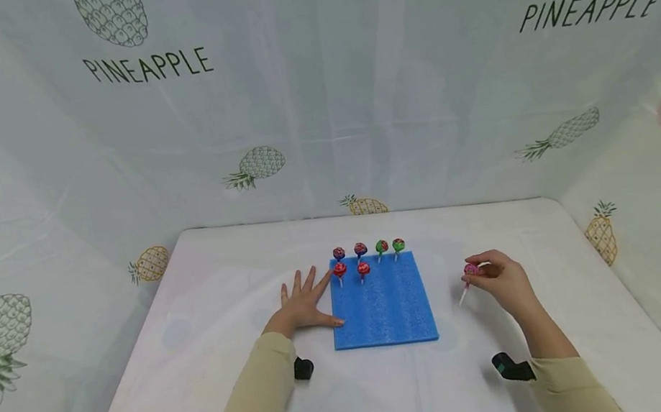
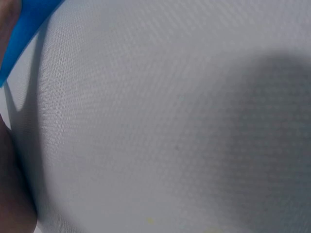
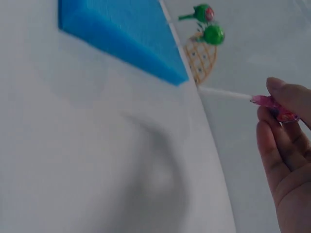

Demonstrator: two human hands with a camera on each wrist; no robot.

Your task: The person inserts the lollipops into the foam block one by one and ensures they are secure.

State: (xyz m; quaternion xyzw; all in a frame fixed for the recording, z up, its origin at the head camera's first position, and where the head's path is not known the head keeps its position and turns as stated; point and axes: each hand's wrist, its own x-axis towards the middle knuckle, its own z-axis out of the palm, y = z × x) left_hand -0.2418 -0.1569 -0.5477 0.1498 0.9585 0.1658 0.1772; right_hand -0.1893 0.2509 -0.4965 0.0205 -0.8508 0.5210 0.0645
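A pink-wrapped lollipop is pinched by its head between the thumb and fingers of my right hand, its white stick pointing down and left. That hand is above the table, to the right of a blue foam board. My left hand lies spread at the board's left edge, thumb touching it. Standing in the board's far part are two purple lollipops, two green lollipops and, in front at left, two red lollipops. The left wrist view shows mostly tablecloth and a corner of the board.
A white cloth covers the table. Behind and at the sides hangs a pale curtain printed with pineapples. A black wrist camera sits under the right wrist, another beside the left one.
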